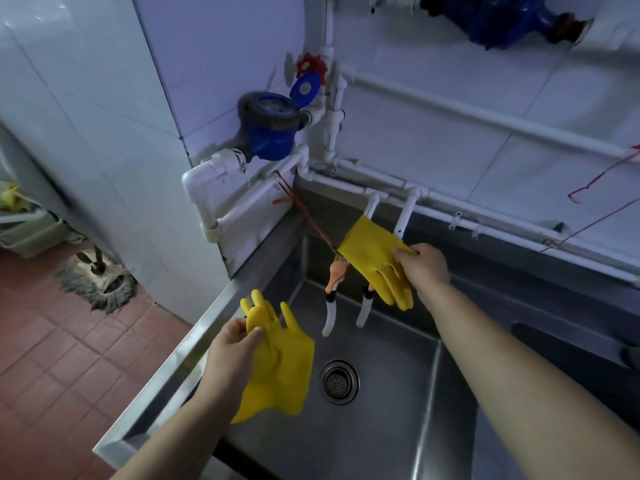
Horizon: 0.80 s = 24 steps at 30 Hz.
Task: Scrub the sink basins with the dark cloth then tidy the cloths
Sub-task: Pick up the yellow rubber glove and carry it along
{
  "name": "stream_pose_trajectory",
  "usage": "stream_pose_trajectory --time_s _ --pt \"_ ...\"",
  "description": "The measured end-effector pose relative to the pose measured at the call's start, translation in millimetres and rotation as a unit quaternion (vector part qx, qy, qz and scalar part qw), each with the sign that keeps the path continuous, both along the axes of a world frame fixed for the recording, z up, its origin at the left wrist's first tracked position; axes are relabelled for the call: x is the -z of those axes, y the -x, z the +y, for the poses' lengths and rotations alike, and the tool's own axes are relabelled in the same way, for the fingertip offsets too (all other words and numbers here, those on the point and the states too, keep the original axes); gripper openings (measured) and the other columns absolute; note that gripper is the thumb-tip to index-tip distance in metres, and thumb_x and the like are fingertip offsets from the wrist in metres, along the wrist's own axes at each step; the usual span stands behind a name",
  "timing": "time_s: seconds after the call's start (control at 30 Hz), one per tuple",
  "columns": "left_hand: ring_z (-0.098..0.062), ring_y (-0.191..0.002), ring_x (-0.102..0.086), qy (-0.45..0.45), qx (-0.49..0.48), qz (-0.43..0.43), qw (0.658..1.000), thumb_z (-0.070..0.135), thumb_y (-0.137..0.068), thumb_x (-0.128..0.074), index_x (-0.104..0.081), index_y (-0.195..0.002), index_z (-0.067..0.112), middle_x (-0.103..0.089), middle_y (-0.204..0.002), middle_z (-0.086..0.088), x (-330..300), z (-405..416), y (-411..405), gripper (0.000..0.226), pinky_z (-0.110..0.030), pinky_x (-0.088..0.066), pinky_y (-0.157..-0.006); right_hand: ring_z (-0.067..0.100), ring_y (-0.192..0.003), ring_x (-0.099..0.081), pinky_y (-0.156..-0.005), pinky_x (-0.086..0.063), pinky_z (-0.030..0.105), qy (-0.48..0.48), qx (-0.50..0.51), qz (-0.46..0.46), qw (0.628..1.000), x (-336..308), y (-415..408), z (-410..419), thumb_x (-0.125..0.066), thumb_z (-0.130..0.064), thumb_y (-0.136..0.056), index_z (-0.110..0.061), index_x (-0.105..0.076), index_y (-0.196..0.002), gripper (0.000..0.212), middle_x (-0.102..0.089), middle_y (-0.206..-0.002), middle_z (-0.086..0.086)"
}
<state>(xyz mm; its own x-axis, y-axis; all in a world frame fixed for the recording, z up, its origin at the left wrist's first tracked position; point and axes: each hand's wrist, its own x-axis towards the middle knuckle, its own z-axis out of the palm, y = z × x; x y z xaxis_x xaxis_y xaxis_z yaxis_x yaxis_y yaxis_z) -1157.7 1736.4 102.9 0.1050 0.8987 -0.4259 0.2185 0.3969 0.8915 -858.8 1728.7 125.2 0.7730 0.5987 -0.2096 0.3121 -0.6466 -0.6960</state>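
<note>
Steel sink [398, 441], white tiled wall [433, 140], red floor [52, 358]; your left hand [230, 348] and right hand [424, 266] each pinch a yellow glove [282, 368].

Dim bluish light; glare on wall tiles [104, 64]; wide-angle bending, soft edges.

The basin [381, 427] floor lies bare around the drain [338, 382] at lower centre, with free room there. At frame centre two spouts [330, 313] hang into the basin's back, with a red string [311, 223] slanting beside them. Each hand holds a yellow glove: the left hand [232, 344] over the basin's left rim, the right hand [424, 268] by the spouts. Pipes [450, 202] crowd the back wall.
</note>
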Motion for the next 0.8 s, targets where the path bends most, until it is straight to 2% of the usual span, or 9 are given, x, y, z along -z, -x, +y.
stream_pose_trajectory --time_s 0.03,0.1,0.17,0.3,0.47,0.63,0.73,0.8 --pt "-0.023 -0.087 -0.059 -0.001 0.003 -0.001 1.0 0.023 -0.094 -0.056 -0.059 -0.088 0.025 -0.064 -0.093 -0.001 -3.3 -0.7 0.8 0.006 -0.041 -0.047 -0.081 0.025 -0.09 -0.06 -0.091 -0.046 0.051 -0.009 0.004 0.0 1.0 -4.7 0.9 -1.5 -0.056 -0.036 -0.087 -0.024 -0.057 -0.087 0.012 -0.062 -0.088 0.001" --pt "-0.019 -0.084 -0.058 -0.006 0.014 -0.006 1.0 0.024 -0.094 -0.055 -0.059 -0.093 0.025 -0.063 -0.094 0.0 -9.0 -1.1 3.0 0.004 -0.036 -0.043 -0.077 0.025 -0.089 -0.061 -0.09 -0.047 0.05 -0.015 -0.004 -0.022 1.0 -17.5 5.6 -5.0 -0.059 -0.033 -0.086 -0.024 -0.056 -0.086 0.009 -0.061 -0.085 -0.001" --pt "-0.018 -0.084 -0.057 -0.019 0.031 -0.008 0.999 0.023 -0.094 -0.056 -0.06 -0.098 0.023 -0.063 -0.095 0.0 -15.8 -0.4 5.9 0.006 -0.035 -0.042 -0.076 0.025 -0.094 -0.06 -0.092 -0.044 0.048 -0.02 -0.015 -0.073 0.997 -30.6 13.9 -10.0 -0.061 -0.032 -0.086 -0.023 -0.059 -0.094 0.012 -0.06 -0.09 -0.003" --pt "-0.017 -0.08 -0.056 -0.038 0.06 -0.034 0.997 0.022 -0.094 -0.056 -0.058 -0.087 0.026 -0.062 -0.09 0.001 -36.5 3.1 15.1 0.009 -0.031 -0.043 -0.068 0.023 -0.1 -0.055 -0.084 -0.034 0.036 -0.045 -0.025 -0.197 0.979 -57.6 41.5 -31.2 -0.064 -0.029 -0.084 -0.021 -0.065 -0.096 0.014 -0.064 -0.1 -0.003" --pt "-0.028 -0.088 -0.059 -0.066 0.087 -0.086 0.99 0.021 -0.092 -0.059 -0.063 -0.086 0.024 -0.066 -0.09 -0.005 -56.2 16.9 37.6 0.008 -0.038 -0.046 -0.078 0.021 -0.105 -0.045 -0.085 -0.026 0.033 -0.042 -0.041 -0.319 0.946 -93.2 90.2 -80.2 -0.067 -0.029 -0.082 -0.021 -0.068 -0.09 0.012 -0.06 -0.098 -0.005" --pt "-0.027 -0.092 -0.056 -0.072 0.076 -0.13 0.986 0.024 -0.092 -0.059 -0.063 -0.099 0.017 -0.064 -0.099 -0.01 -66.6 23.0 55.5 0.011 -0.037 -0.04 -0.078 0.02 -0.101 -0.045 -0.078 -0.018 0.028 -0.023 -0.052 -0.384 0.922 -111.1 141.4 -136.3 -0.072 -0.027 -0.077 -0.023 -0.069 -0.085 0.009 -0.059 -0.092 -0.006" --pt "-0.025 -0.087 -0.056 -0.052 0.112 -0.15 0.981 0.024 -0.091 -0.06 -0.063 -0.095 0.018 -0.064 -0.093 -0.007 -73.2 13.1 53.8 0.007 -0.035 -0.042 -0.078 0.019 -0.098 -0.048 -0.078 -0.018 0.029 0.024 -0.063 -0.404 0.912 -116.3 170.8 -172.9 -0.072 -0.028 -0.077 -0.025 -0.067 -0.083 0.009 -0.063 -0.087 -0.008" --pt "-0.024 -0.082 -0.058 -0.043 0.147 -0.161 0.975 0.022 -0.09 -0.061 -0.063 -0.087 0.019 -0.064 -0.086 -0.006 -74.6 -0.2 47.5 0.005 -0.032 -0.046 -0.07 0.018 -0.097 -0.048 -0.08 -0.019 0.029 0.06 -0.062 -0.4 0.912 -117.8 187.2 -196.7 -0.07 -0.03 -0.078 -0.026 -0.067 -0.084 0.008 -0.063 -0.087 -0.009"
